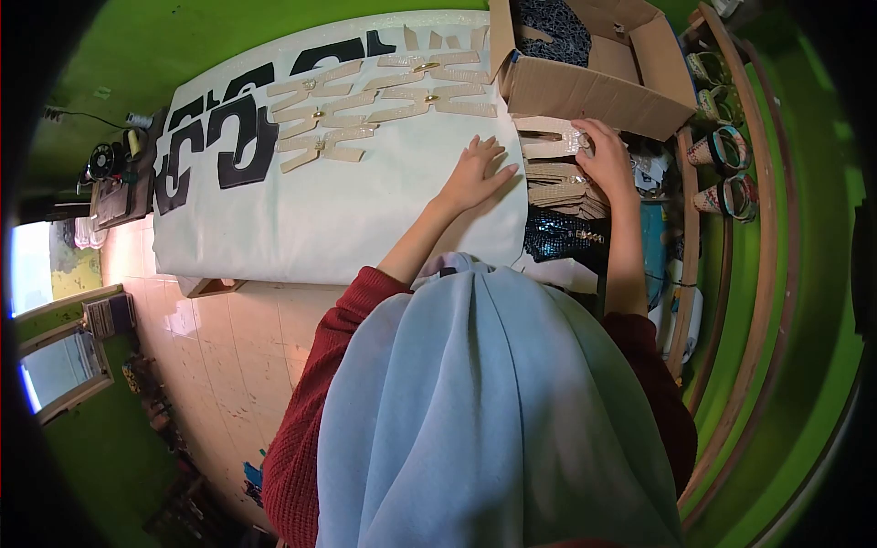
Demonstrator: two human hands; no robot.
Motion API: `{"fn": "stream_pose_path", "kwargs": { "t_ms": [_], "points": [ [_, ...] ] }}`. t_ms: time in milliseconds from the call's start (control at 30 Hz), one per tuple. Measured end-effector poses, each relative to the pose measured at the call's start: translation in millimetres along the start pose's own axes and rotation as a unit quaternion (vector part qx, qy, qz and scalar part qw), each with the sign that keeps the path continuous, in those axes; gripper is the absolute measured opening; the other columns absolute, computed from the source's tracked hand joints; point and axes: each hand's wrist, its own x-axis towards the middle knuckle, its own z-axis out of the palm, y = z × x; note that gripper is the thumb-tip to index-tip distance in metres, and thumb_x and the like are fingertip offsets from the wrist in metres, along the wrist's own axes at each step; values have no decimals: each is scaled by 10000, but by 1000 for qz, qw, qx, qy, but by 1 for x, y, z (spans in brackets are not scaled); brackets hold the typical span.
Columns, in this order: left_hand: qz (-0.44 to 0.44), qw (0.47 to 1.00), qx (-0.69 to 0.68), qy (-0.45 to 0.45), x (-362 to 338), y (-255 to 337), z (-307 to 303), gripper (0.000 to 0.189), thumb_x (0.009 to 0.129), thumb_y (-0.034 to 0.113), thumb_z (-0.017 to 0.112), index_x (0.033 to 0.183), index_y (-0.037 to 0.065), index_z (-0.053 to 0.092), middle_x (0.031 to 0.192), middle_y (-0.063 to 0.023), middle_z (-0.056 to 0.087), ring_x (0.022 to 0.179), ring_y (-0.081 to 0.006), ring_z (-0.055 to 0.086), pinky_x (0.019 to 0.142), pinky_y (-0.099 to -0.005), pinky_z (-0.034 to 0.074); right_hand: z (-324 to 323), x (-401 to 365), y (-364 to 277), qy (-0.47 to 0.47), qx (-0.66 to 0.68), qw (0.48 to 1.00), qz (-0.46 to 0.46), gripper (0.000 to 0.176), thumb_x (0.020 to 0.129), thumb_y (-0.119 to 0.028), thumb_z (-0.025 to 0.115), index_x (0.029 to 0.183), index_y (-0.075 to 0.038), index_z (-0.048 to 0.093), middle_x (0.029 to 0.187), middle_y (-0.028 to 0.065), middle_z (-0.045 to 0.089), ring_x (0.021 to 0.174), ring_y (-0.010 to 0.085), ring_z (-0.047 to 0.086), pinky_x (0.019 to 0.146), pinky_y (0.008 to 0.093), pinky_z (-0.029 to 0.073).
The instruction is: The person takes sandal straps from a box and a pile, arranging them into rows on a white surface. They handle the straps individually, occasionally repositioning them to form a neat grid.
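Observation:
My left hand [477,173] lies on the white-covered table [384,215] near its right edge, fingers spread, with nothing in it. At the right, my right hand [603,157] grips the buckle end of a beige shoe upper [546,135], thumb and fingers on either side. Below it sits a stack of similar beige uppers [557,187]. Glossy black uppers [553,236] with a gold trim are nearer to me. Several beige uppers [429,100] with gold-coloured ornaments lie in rows across the table.
Black cut pieces [245,146] lie on the table's left part. A cardboard box [594,96] holding dark material stands behind my right hand. Patterned sandals [726,196] hang on a wooden rack [763,247] along the green wall. Tiled floor [233,338] shows at the left.

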Motion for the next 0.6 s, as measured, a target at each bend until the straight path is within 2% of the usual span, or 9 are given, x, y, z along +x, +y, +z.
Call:
{"fn": "stream_pose_path", "kwargs": {
  "t_ms": [67,100,167,300,367,400,433,533,600],
  "points": [
    [-35,989,-146,-7,2,3,-4,599,854,435,571,1244,-13,489,1344,-230,416,1316,-384,277,1061,-455,260,-5,-2,-11,43,-17,998,-42,405,676,-28,608,1078,-58,582,1104,122,576,1045,318,533,902,385,428],
    [-37,989,-146,-5,3,2,-5,599,854,435,571,1244,-13,489,1344,-230,416,1316,-384,277,1061,-455,260,-7,-4,-18,41,-16,998,-43,405,676,-28,608,1078,-58,582,1104,122,576,1045,318,533,902,385,428],
    [-95,949,-292,-67,6,-2,-8,654,858,460,567,1272,-33,449,1338,-178,441,1307,-306,318,1040,-424,301,-11,-7,-37,47,-39,996,-71,394,687,-33,587,1078,-72,589,1112,133,575,1058,316,533,921,376,413],
    [-112,916,-382,-49,-2,4,-17,673,871,469,548,1292,-39,416,1318,-133,465,1248,-247,402,1007,-392,350,-17,-11,-73,66,5,994,-92,394,665,-69,600,1059,-69,593,1072,101,584,1039,286,527,928,387,380],
    [-158,870,-465,-44,-12,6,-37,627,883,429,552,1307,-10,405,1307,-126,468,1189,-228,455,990,-363,368,-9,-6,-89,54,26,993,-101,394,670,-101,608,1063,-84,596,1072,84,591,1049,259,525,942,391,353],
    [-174,825,-537,-35,-16,2,-44,505,884,332,589,1256,13,468,1219,-97,537,1057,-172,540,894,-298,449,1,-4,-94,50,20,991,-121,392,674,-114,611,1066,-92,598,1074,72,595,1060,243,521,949,393,339],
    [-173,825,-537,-34,-21,-6,-51,505,884,332,589,1256,13,468,1219,-97,537,1057,-172,540,894,-298,449,13,-1,-99,47,14,989,-141,391,679,-127,614,1069,-101,600,1076,60,598,1071,226,517,956,394,324],
    [-185,844,-502,27,-35,-38,-65,335,845,179,654,1128,28,558,1020,-16,632,803,-53,592,648,-176,496,55,13,-109,30,16,986,-166,382,693,-157,617,1072,-114,606,1078,35,583,1077,192,502,974,433,284],
    [-212,852,-474,62,-40,-63,-75,336,837,172,663,1122,28,559,1023,-14,631,788,-55,591,657,-179,496,83,24,-117,11,26,984,-174,379,696,-164,618,1073,-116,608,1077,30,576,1076,187,497,978,449,274]
  ]
}}
